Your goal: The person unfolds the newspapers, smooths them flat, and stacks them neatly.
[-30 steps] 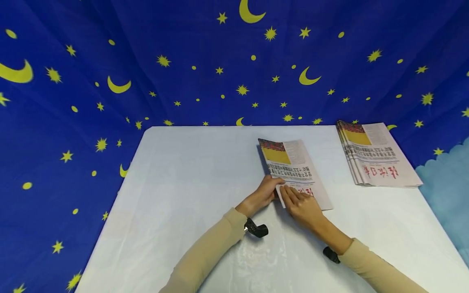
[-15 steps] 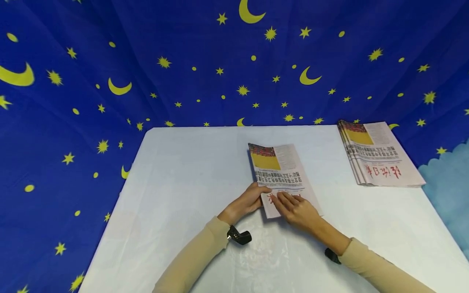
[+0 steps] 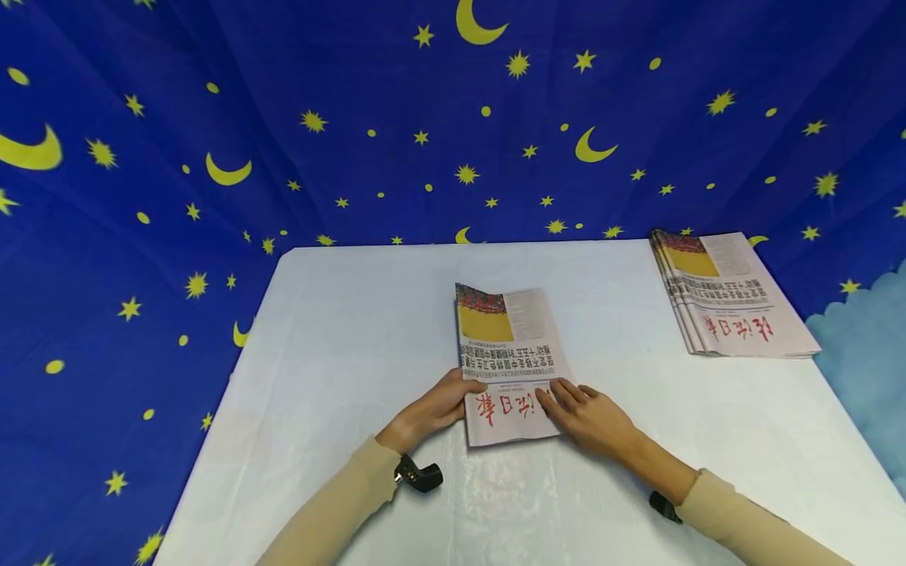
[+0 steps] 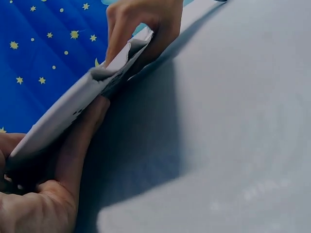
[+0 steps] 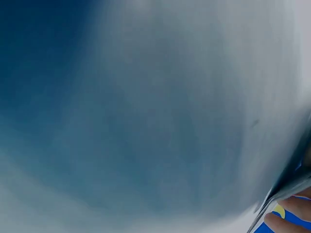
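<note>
A folded newspaper with red characters, black headlines and a yellow picture is held slightly raised over the white table in the head view. My left hand grips its left edge, thumb on top and the other fingers mostly hidden beneath. On the right edge, my right hand lays its fingers over the front. The left wrist view has the newspaper edge-on, tilted, with its folded layers visible. There the right hand pinches the far edge between fingers and thumb. Only fingertips and a paper edge show in the right wrist view.
A stack of similar folded newspapers lies at the table's back right corner. The white table reaches back to a blue curtain with yellow moons and stars.
Both hands have brought the newspaper left and nearer, and it now stands straighter. The right hand has slid from its left part to its right edge. The stack stays put.
</note>
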Available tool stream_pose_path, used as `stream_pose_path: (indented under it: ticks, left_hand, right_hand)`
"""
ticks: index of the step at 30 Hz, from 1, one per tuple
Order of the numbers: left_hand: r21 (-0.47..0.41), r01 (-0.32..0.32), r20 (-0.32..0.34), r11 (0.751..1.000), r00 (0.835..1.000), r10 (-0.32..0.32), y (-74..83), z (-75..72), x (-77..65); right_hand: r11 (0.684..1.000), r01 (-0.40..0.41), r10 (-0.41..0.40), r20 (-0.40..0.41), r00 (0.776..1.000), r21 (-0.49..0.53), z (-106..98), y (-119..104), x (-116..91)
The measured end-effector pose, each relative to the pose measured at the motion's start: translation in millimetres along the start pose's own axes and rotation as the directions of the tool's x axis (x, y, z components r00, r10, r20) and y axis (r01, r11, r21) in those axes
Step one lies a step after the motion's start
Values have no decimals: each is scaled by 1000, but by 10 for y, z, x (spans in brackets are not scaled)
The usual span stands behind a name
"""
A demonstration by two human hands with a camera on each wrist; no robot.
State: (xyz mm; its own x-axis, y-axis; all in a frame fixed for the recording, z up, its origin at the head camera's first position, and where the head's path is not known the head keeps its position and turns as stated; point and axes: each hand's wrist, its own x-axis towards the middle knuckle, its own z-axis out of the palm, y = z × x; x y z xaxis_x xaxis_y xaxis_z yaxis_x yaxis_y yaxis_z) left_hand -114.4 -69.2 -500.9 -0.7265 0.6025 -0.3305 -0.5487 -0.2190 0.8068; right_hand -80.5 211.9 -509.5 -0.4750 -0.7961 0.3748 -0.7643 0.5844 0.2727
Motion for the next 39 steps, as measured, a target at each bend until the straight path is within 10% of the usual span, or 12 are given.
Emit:
stream_pose_path:
  ticks: [10,14,17,23,31,33,39]
  left_hand:
    - [12,53,-4,999,999,-53,-32,-263,-347]
    - [17,52,11,998,999,-53,-77,-292,-445]
    - [4,38,6,999,999,-38,-89,-284,-479]
    - [21,28,6,999,1000,-28,-83,-257,-499]
    - [99,17,4,995,1000,-18,-103,-255,-500]
    - [142,15,-5,990,1000,-14,-98,-240,-500]
    - [392,-13,-40,920,999,32,-17,-198,-523]
  right_hand:
    - [989,-55,43,86,995,138,-57,52,-56]
    - [926,-218,191,116,975,309,-59,-7,-29]
    - [793,-395,333,214,919,464,-73,-64,22]
    - [410,-565,478,359,802,717,-73,-83,122]
    - [-20,-499,447,454,770,866,-36,13,187]
    - [-32,-515,460,470,754,857,-34,20,206]
    - [105,-641,459,534,709,760,-27,-3,258]
